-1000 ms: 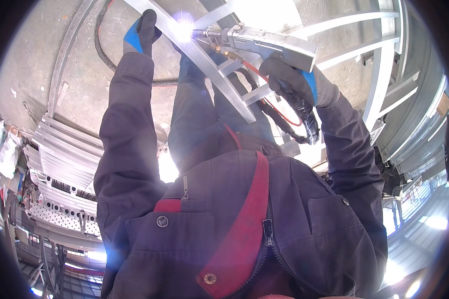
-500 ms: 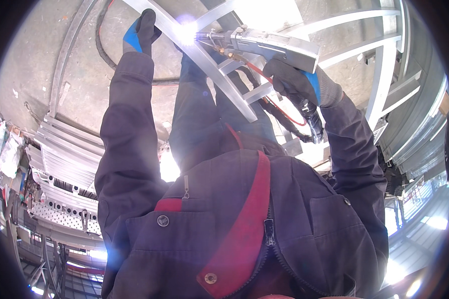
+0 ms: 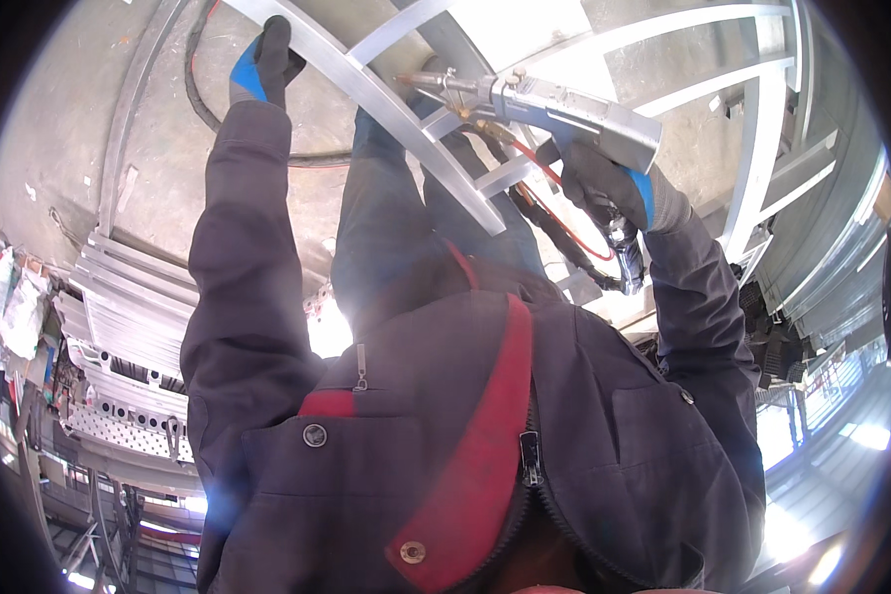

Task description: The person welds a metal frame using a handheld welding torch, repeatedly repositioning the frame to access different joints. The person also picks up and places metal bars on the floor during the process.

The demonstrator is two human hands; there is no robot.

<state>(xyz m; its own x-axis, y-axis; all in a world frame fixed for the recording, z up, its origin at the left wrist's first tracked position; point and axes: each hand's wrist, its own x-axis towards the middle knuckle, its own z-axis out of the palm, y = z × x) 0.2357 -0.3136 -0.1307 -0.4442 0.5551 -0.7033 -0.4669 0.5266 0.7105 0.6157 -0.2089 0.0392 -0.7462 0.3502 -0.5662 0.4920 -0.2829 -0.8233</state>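
Observation:
A silvery welding gun (image 3: 579, 111) with a pointed nozzle is in my right hand (image 3: 604, 183), whose grey-and-blue glove is closed round its grip. The nozzle points left, just beside a joint of the metal frame (image 3: 391, 104), and no arc glows at it. Rails and short crossbars make up this frame, which lies slanting across in front of my legs. At its upper left part my left hand (image 3: 267, 67), gloved the same way, is closed on the long rail. A red hose (image 3: 586, 243) and a dark cable hang from the gun.
Another pale metal frame (image 3: 762, 129) stands at the right. Stacked metal profiles (image 3: 134, 287) lie at the left, near a perforated metal beam (image 3: 129, 431). A dark cable (image 3: 196, 84) runs across the concrete floor (image 3: 168, 148). White plastic bags (image 3: 22, 315) are at the far left.
The bright welding arc at the frame joint has gone out. My right hand has drawn the gun slightly right and down. My left hand still grips the rail.

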